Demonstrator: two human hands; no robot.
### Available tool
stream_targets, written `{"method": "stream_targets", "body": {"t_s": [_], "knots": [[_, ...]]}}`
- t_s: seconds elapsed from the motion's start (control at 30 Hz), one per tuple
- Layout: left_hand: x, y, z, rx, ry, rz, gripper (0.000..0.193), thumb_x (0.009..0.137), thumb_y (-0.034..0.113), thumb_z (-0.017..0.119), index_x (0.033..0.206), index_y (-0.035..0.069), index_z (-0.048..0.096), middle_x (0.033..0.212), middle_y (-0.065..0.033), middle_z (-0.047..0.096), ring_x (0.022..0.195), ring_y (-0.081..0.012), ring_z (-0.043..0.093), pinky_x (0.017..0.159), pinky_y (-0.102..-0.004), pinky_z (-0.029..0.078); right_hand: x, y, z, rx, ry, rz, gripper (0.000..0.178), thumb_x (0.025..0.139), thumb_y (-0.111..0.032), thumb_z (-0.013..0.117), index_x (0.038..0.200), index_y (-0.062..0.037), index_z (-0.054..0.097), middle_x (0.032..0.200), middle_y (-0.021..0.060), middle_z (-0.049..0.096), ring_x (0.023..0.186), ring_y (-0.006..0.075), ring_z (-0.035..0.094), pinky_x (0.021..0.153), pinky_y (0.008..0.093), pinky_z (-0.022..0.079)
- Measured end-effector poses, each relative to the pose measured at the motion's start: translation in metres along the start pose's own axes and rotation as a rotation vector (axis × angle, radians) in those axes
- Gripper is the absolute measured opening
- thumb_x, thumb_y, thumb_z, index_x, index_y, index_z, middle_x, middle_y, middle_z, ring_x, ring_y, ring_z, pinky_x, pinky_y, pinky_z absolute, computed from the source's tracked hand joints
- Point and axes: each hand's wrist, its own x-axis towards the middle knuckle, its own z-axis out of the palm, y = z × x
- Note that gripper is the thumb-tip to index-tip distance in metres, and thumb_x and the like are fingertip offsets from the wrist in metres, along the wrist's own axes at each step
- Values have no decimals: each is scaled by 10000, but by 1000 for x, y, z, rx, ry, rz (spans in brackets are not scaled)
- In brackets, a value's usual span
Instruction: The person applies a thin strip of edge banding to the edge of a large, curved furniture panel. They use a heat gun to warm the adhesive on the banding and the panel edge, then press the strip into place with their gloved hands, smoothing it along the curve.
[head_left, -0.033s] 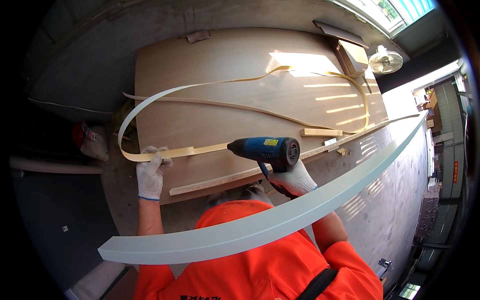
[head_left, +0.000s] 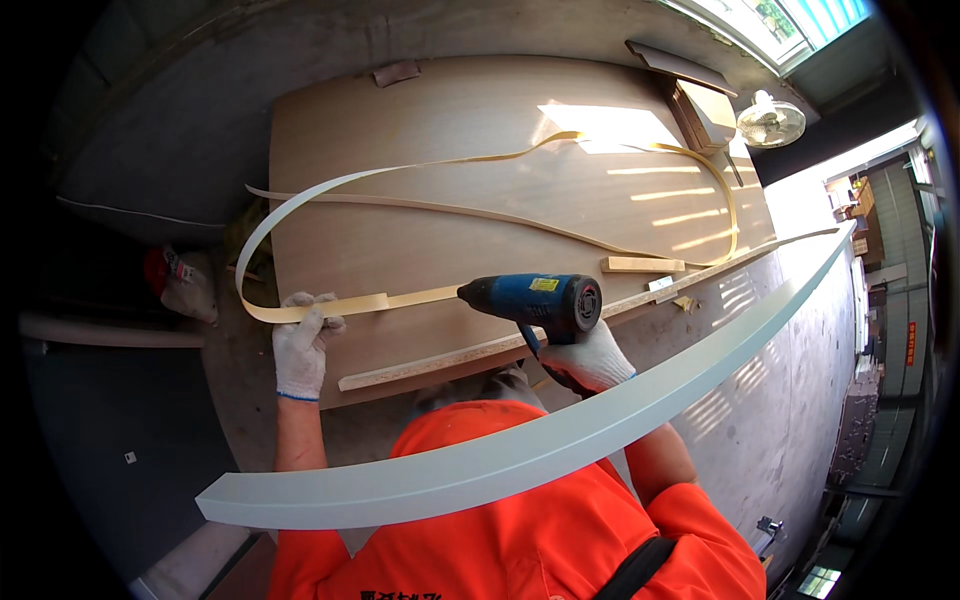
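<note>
A long, thin strip of edge banding (head_left: 350, 179), white on one face and yellowish on the other, loops over the large brown board. My left hand (head_left: 303, 345), in a white glove, is closed on the strip near its bend at the left. From there the strip runs right toward the nozzle of a blue and black heat gun (head_left: 530, 299). Wrapped round the gun's handle is my gloved right hand (head_left: 588, 358); its fingers are partly hidden. The nozzle tip is at the strip's narrower stretch; whether they touch I cannot tell.
A long pale board (head_left: 500, 444) crosses between me and the large brown board (head_left: 430, 260), passing over my forearms. A chipboard strip (head_left: 440, 368) lies along the brown board's near edge, close to a small wooden block (head_left: 643, 265). A fan (head_left: 770, 121) stands at the far right.
The heat gun and my right hand have shifted very slightly to the right. My left hand and the strip look the same.
</note>
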Motion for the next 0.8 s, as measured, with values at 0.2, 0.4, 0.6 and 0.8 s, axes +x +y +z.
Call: {"method": "stream_targets", "body": {"t_s": [0.2, 0.4, 0.6, 0.8], "knots": [[1, 2, 3, -11, -16, -6, 219, 998, -7, 650, 1183, 100, 599, 1172, -205, 698, 860, -238, 706, 764, -394, 630, -3, 12, -12, -53, 72, 19, 328, 721, -59, 807, 1024, -9, 691, 811, 50, 679, 702, 135, 650, 644, 296, 531], [0, 5, 4, -4, -13, -3, 223, 998, -3, 653, 1187, 100, 594, 1174, -202, 700, 862, -236, 705, 766, -392, 630, -9, 5, -12, -62, 74, 58, 309, 736, -75, 793, 1023, -11, 698, 841, 52, 687, 753, 134, 659, 689, 301, 537], [-1, 8, 9, 16, 4, 0, 226, 999, 1, 653, 1192, 99, 586, 1172, -202, 698, 853, -233, 698, 765, -387, 629, -9, 8, -11, -169, 103, 39, 348, 746, -80, 785, 1081, -20, 712, 894, 71, 712, 839, 164, 689, 777, 318, 552], [1, 8, 8, 48, 2, 5, 225, 1002, 8, 648, 1197, 94, 578, 1166, -203, 695, 850, -227, 696, 760, -375, 625, -9, 10, -9, -41, 105, 38, 335, 730, -80, 806, 1041, -13, 702, 812, 51, 678, 701, 126, 638, 643, 300, 521]]}}
